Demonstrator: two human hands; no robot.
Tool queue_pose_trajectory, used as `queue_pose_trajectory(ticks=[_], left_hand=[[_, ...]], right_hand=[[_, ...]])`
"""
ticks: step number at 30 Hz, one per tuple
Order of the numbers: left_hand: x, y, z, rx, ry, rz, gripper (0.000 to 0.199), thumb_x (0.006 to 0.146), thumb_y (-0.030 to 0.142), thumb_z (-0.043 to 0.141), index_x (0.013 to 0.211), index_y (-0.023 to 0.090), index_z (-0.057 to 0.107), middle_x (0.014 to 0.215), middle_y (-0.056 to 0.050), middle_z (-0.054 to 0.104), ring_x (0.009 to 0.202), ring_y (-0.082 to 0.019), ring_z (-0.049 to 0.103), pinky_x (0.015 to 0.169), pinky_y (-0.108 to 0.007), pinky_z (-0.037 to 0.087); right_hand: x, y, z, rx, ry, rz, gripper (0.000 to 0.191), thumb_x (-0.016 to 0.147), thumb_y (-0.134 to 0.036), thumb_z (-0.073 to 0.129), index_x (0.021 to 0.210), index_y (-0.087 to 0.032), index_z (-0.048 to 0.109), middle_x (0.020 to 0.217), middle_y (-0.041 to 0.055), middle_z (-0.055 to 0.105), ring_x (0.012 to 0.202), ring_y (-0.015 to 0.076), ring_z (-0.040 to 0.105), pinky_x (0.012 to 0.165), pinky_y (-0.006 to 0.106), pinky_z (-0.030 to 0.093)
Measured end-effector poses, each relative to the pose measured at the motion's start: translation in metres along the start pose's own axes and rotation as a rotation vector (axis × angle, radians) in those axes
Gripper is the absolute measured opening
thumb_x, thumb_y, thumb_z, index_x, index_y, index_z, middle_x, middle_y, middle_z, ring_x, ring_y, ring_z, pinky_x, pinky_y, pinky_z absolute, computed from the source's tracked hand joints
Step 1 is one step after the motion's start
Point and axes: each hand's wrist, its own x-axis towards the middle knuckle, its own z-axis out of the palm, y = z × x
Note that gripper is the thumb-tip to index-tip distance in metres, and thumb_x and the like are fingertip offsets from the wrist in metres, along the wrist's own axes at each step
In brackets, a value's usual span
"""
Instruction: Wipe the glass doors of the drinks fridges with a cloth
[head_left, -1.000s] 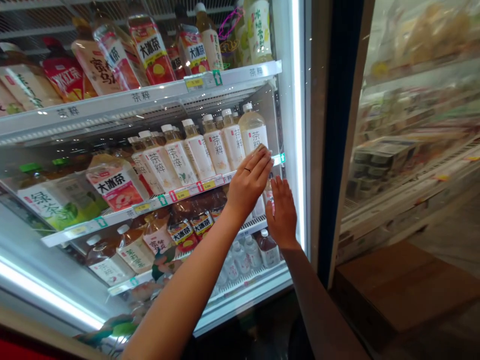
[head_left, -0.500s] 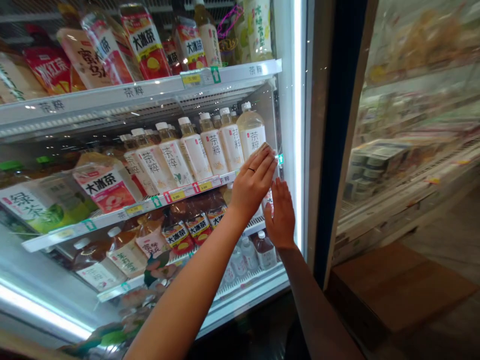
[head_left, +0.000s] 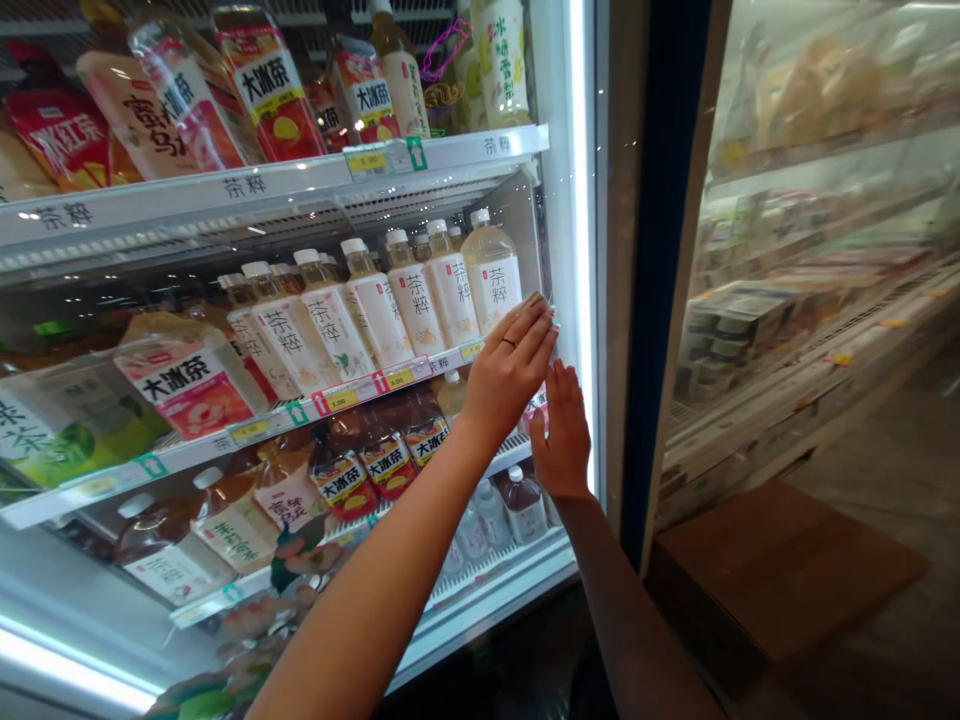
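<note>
Drinks cooler (head_left: 577, 250) fills my view, with its dark blue door frame (head_left: 666, 280) standing on the right, and a cardboard box (head_left: 780, 570) sits low down beyond it. Up top, the top shelf (head_left: 300, 180) carries big red-and-yellow-labelled 大冰茶 bottles (head_left: 270, 85) leaning in rows. Below that, the middle shelf (head_left: 225, 432) has a line of pale 茶粹 bottles (head_left: 379, 305) running along it, and their right-hand end is where the action is! Under them, on the next shelf down, stand brown tea bottles (head_left: 386, 450), with small clear bottles (head_left: 472, 535) on the lowest shelf in view.

Now my hands: both are up at the right end of the middle shelf, open and flat, fingers straight, gripping nothing. My left hand (head_left: 510, 370), the one with the ring (head_left: 509, 343), sits right in front of the last 茶粹 bottle (head_left: 491, 280), its fingertips (head_left: 534, 305) at the shelf's right corner. My right hand (head_left: 562, 435) is just below it, beside a pink-labelled bottle (head_left: 535, 410).
</note>
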Motion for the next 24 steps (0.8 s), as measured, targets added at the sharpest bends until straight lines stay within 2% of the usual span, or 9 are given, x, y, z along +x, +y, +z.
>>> queue_pose_trajectory(ticks=[5, 10, 16, 21, 24], left_hand=[[0.012, 0.003, 0.001, 0.001, -0.154, 0.068, 0.039, 0.109, 0.008, 0.05, 0.143, 0.012, 0.068, 0.155, -0.014, 0.068, 0.156, -0.025, 0.054, 0.134, -0.048, 0.045], [0.021, 0.003, 0.0, -0.007, -0.146, 0.049, 0.04, 0.111, 0.009, 0.045, 0.142, 0.013, 0.07, 0.153, -0.013, 0.07, 0.154, -0.024, 0.056, 0.134, -0.046, 0.045], [0.019, 0.014, 0.005, -0.008, -0.219, 0.096, 0.037, 0.109, 0.009, 0.052, 0.141, 0.008, 0.07, 0.155, -0.017, 0.068, 0.156, -0.025, 0.054, 0.135, -0.044, 0.043], [0.031, 0.011, 0.008, -0.008, -0.168, 0.095, 0.038, 0.111, 0.008, 0.047, 0.141, 0.008, 0.07, 0.153, -0.014, 0.07, 0.154, -0.025, 0.056, 0.134, -0.044, 0.045], [0.027, 0.011, 0.007, -0.025, -0.125, 0.064, 0.038, 0.111, 0.009, 0.047, 0.14, 0.01, 0.07, 0.152, -0.014, 0.07, 0.153, -0.025, 0.056, 0.133, -0.046, 0.047]], right_hand=[[0.0, 0.005, -0.003, -0.029, -0.016, 0.063, 0.077, 0.109, -0.016, 0.038, 0.178, -0.034, 0.009, 0.179, 0.0102, 0.04, 0.169, 0.0278, 0.03, 0.135, 0.056, 0.035], [0.0, 0.009, -0.005, -0.013, -0.009, 0.081, 0.069, 0.11, -0.022, 0.037, 0.176, -0.03, 0.021, 0.178, 0.012, 0.041, 0.169, 0.0288, 0.029, 0.136, 0.058, 0.033], [-0.002, 0.012, -0.002, -0.023, -0.035, 0.111, 0.065, 0.11, -0.024, 0.035, 0.174, -0.023, 0.026, 0.175, 0.0165, 0.045, 0.168, 0.0296, 0.032, 0.137, 0.057, 0.032], [-0.003, 0.011, -0.001, -0.036, -0.02, 0.101, 0.067, 0.109, -0.021, 0.034, 0.175, -0.024, 0.023, 0.175, 0.0151, 0.044, 0.169, 0.0296, 0.03, 0.136, 0.057, 0.033], [-0.001, 0.011, -0.004, -0.033, -0.029, 0.104, 0.069, 0.109, -0.02, 0.034, 0.176, -0.028, 0.019, 0.176, 0.0137, 0.043, 0.169, 0.0296, 0.03, 0.137, 0.058, 0.031]])
